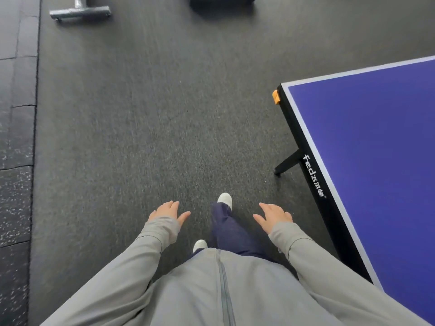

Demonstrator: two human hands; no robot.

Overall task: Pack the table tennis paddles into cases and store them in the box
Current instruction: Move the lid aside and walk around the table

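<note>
My left hand (pixel 168 211) and my right hand (pixel 273 215) hang in front of me with fingers relaxed and spread, both holding nothing. They hover over grey carpet, above my feet in white shoes. A blue table tennis table (pixel 367 142) stands to my right, its corner and black edge close to my right hand. A dark box-like object (pixel 222 1) sits on the floor at the top edge, mostly cut off. No paddles or cases show in this view.
Grey carpet (pixel 146 118) covers the floor ahead. Dark speckled rubber tiles (pixel 16 161) run along the left side. A grey metal T-shaped stand base (pixel 80 11) lies at the top left. A black table leg (pixel 286 164) juts out under the table edge.
</note>
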